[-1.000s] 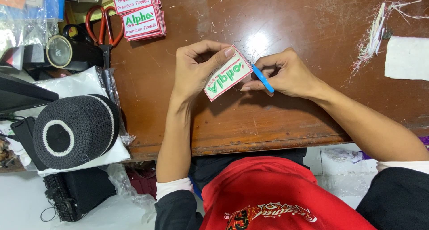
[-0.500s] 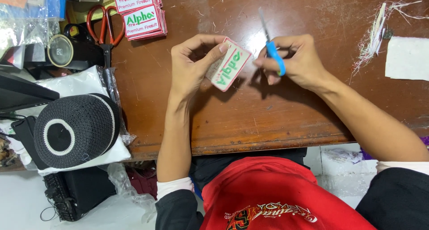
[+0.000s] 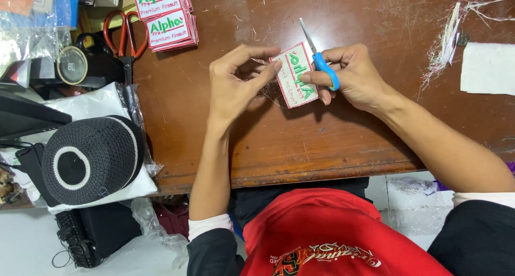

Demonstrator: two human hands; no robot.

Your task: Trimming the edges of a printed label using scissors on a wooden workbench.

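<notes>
A small white embroidered patch (image 3: 294,75) with green lettering and a red border is held upright between both hands over the brown wooden table (image 3: 322,142). My left hand (image 3: 234,83) pinches its left edge with fingertips. My right hand (image 3: 357,77) presses its right edge with the thumb and also grips small blue-handled thread snips (image 3: 320,61), whose thin blades point up and away past the patch's top.
A stack of similar patches (image 3: 165,16) and red-handled scissors (image 3: 125,37) lie at the back left. A roll of tape (image 3: 71,65) sits beside them. A black and white knitted cap (image 3: 91,159) rests on white cloth at left. Thread scraps (image 3: 448,37) and a white sheet (image 3: 487,68) lie at right.
The patch has been turned from lying slanted to standing on its short edge. My right hand shifted up and the snips swung from pointing at the patch to pointing away.
</notes>
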